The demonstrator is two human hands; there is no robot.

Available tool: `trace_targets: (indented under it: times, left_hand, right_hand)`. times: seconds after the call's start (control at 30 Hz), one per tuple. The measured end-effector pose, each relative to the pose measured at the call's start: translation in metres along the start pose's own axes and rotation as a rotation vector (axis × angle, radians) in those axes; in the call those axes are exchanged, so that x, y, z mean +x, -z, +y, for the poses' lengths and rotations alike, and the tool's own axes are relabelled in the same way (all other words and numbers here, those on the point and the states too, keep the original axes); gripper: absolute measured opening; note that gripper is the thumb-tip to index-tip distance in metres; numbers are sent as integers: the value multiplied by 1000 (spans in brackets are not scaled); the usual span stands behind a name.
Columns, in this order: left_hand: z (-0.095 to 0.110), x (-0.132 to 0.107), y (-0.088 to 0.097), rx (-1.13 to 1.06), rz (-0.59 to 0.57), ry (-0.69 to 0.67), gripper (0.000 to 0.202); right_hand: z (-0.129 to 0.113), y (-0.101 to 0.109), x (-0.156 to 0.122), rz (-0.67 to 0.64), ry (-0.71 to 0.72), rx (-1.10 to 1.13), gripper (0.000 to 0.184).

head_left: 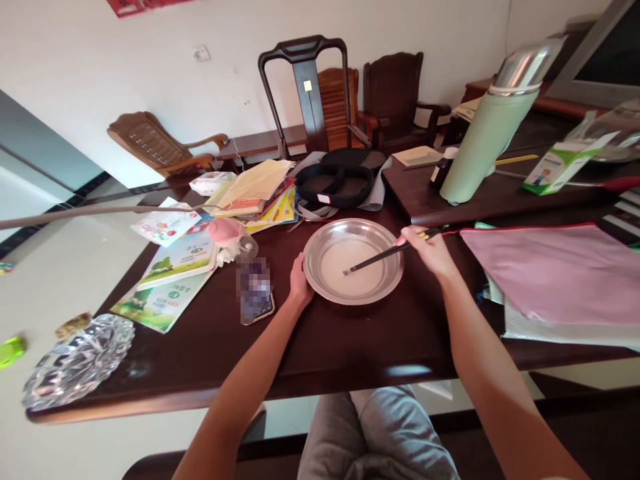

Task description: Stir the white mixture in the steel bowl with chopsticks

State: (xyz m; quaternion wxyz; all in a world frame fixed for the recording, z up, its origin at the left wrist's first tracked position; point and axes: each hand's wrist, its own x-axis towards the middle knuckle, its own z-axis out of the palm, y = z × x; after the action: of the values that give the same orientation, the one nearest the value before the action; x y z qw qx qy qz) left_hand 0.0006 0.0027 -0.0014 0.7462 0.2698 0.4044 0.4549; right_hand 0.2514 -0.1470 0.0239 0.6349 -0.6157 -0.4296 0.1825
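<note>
A round metal bowl (pixel 315 288) sits on the dark wooden table, holding a pale, milky mixture (pixel 340 263). My left hand (pixel 300 280) grips the bowl's left rim, its fingers partly hidden against the outer wall. Closed around a pair of black chopsticks (pixel 383 255), my right hand (pixel 424 248) is over the bowl's right side. The chopsticks slant down to the left, with their tips at the mixture near the middle of the bowl.
Left of the bowl lie a phone (pixel 257 293), a pink object (pixel 227 232), booklets (pixel 175 260) and a glass dish (pixel 83 357). Behind it is a black case (pixel 335 180). A green thermos (pixel 487 133) stands back right; a pink pouch (pixel 555 273) lies at right.
</note>
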Motion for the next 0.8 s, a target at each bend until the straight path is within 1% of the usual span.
trace_targets:
  times: [0.03, 0.07, 0.1, 0.2, 0.23, 0.27, 0.3, 0.4, 0.47, 0.5, 0.53, 0.63, 0.67, 0.7, 0.73, 0.8]
  left_hand:
    - [0, 0, 0, -3, -1, 6, 36]
    - [0, 0, -1, -4, -1, 10, 36]
    - [0, -1, -1, -4, 1, 13, 35]
    - [1, -2, -2, -2, 5, 3, 35]
    - [1, -2, -1, 0, 4, 1, 36]
    - [1, -2, -1, 2, 3, 2, 36]
    - [1, -2, -1, 3, 3, 3, 36]
    - [2, -3, -2, 3, 9, 15, 34]
    - [2, -3, -2, 0, 13, 29, 33]
    - [2, -4, -3, -1, 15, 34, 32]
    - [2, -4, -3, 1, 16, 36, 31]
    - [3, -4, -4, 4, 19, 20, 32]
    - [3, -5, -4, 4, 19, 15, 33]
    - [3, -5, -4, 3, 20, 12, 34]
    - [3, -5, -4, 2, 21, 11, 35]
    - [3, -5, -5, 2, 25, 16, 35]
  right_hand:
    - [-1, -2, 0, -36, 9, -16, 56]
    - [-1, -3, -1, -44, 19, -33, 55]
    - [-1, -3, 0, -22, 27, -49, 55]
    - [2, 5, 2, 155, 26, -53, 56]
    - [3, 7, 2, 197, 19, -39, 57]
    - [3, 9, 2, 209, 12, -22, 58]
    - [2, 8, 2, 189, 5, -8, 59]
    - [-2, 1, 0, 18, -1, -10, 58]
    - [-4, -4, -1, -48, 13, -31, 56]
    - [-4, -5, -1, -40, 21, -44, 55]
    - [-3, -3, 0, -1, 27, -51, 55]
    - [2, 5, 1, 177, 23, -28, 57]
    - [3, 7, 2, 204, 19, -11, 57]
    - [3, 9, 2, 199, 15, 3, 58]
    - [2, 8, 1, 164, 11, 11, 58]
    - [0, 4, 0, 48, 4, 1, 57]
